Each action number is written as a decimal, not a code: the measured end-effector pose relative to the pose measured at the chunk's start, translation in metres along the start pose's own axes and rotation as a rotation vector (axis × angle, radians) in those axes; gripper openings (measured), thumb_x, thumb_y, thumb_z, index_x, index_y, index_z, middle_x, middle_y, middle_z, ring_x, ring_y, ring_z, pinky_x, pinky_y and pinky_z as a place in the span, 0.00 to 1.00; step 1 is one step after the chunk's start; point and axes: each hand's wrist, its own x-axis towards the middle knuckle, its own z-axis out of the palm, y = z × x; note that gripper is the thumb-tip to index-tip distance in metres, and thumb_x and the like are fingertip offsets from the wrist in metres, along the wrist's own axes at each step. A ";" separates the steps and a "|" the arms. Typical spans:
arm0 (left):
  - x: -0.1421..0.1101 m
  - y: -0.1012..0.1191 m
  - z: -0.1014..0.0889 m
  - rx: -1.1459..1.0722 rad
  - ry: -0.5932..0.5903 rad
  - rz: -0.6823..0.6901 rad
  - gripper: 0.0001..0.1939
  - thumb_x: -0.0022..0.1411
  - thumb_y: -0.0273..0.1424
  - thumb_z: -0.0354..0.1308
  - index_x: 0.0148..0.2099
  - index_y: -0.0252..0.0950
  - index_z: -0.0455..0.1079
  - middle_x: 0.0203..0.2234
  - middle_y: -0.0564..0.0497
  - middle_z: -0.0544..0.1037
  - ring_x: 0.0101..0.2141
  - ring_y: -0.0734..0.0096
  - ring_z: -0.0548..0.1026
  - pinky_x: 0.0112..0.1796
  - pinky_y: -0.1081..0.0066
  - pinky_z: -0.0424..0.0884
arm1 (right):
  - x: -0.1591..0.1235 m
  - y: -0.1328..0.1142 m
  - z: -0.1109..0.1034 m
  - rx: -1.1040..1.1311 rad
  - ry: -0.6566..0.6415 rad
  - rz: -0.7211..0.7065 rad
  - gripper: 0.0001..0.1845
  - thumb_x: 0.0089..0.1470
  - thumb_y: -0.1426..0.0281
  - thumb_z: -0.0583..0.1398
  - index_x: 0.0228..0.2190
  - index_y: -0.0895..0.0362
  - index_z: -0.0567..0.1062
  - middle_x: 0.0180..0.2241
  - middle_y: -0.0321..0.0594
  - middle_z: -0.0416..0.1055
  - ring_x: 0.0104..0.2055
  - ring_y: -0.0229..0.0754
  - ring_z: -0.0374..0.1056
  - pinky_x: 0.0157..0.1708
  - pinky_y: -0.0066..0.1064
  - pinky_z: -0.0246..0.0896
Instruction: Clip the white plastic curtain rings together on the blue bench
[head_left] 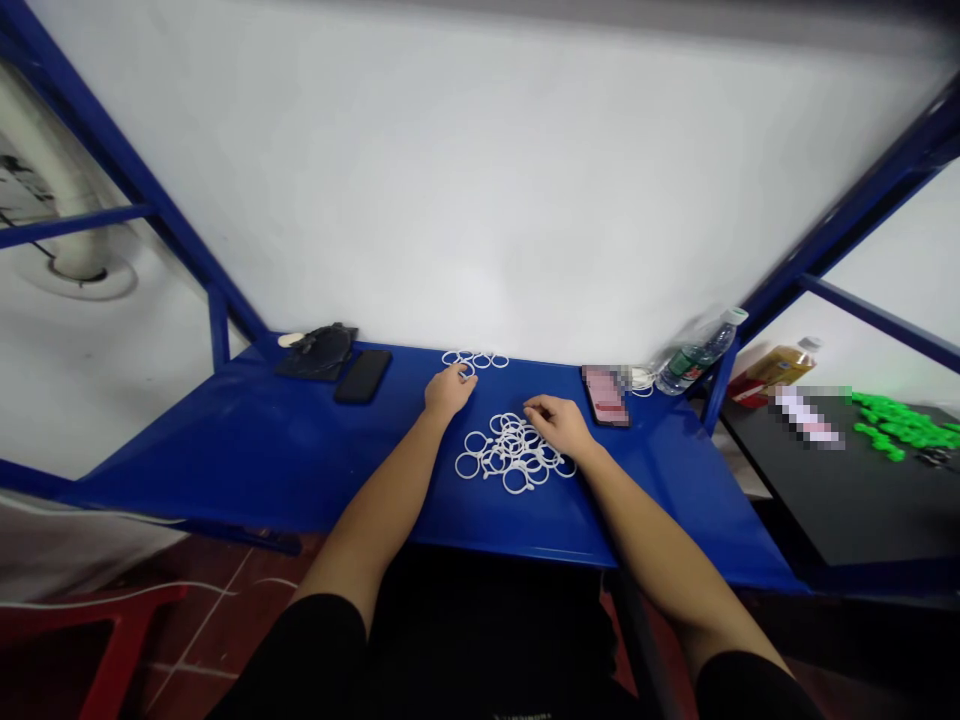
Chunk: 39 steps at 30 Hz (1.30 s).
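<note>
Several white plastic rings with small tabs (516, 480) lie in a loose, overlapping pile on the blue tabletop (315, 470). Farther back, close to the wall, more white rings (500, 361) sit side by side in a short row. My left hand (448, 390) is at the front of that row, its fingers closed on a white ring (466, 370). At the upper right edge of the pile rests my right hand (559, 422), its fingers bent together above the rings; whatever is between the fingertips is hidden.
A black phone (363, 376) and a dark pouch (319, 355) lie at the back left. To the right are a lit phone (606, 396), a white cable (642, 379) and a water bottle (694, 358). A black side table (832, 500) holds green pieces (904, 422) and an amber bottle (780, 368).
</note>
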 end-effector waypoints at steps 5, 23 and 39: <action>-0.002 0.002 0.001 0.062 -0.033 0.043 0.19 0.66 0.41 0.61 0.56 0.42 0.78 0.45 0.48 0.84 0.49 0.58 0.80 0.48 0.66 0.72 | 0.000 0.001 0.000 0.010 -0.010 -0.003 0.09 0.63 0.66 0.61 0.39 0.53 0.82 0.29 0.37 0.80 0.29 0.41 0.74 0.32 0.31 0.63; -0.020 0.016 0.000 -0.103 -0.338 0.489 0.17 0.61 0.42 0.65 0.50 0.42 0.82 0.40 0.48 0.84 0.41 0.62 0.80 0.45 0.66 0.74 | 0.000 0.001 0.000 -0.007 -0.033 0.001 0.08 0.63 0.67 0.62 0.39 0.54 0.82 0.29 0.36 0.79 0.28 0.39 0.72 0.31 0.29 0.61; -0.039 0.041 0.010 -0.173 -0.324 0.539 0.13 0.67 0.38 0.58 0.42 0.39 0.82 0.31 0.50 0.83 0.33 0.67 0.77 0.36 0.71 0.69 | 0.000 0.007 0.003 -0.001 -0.086 0.017 0.19 0.64 0.60 0.64 0.52 0.54 0.77 0.39 0.40 0.80 0.33 0.40 0.73 0.36 0.30 0.67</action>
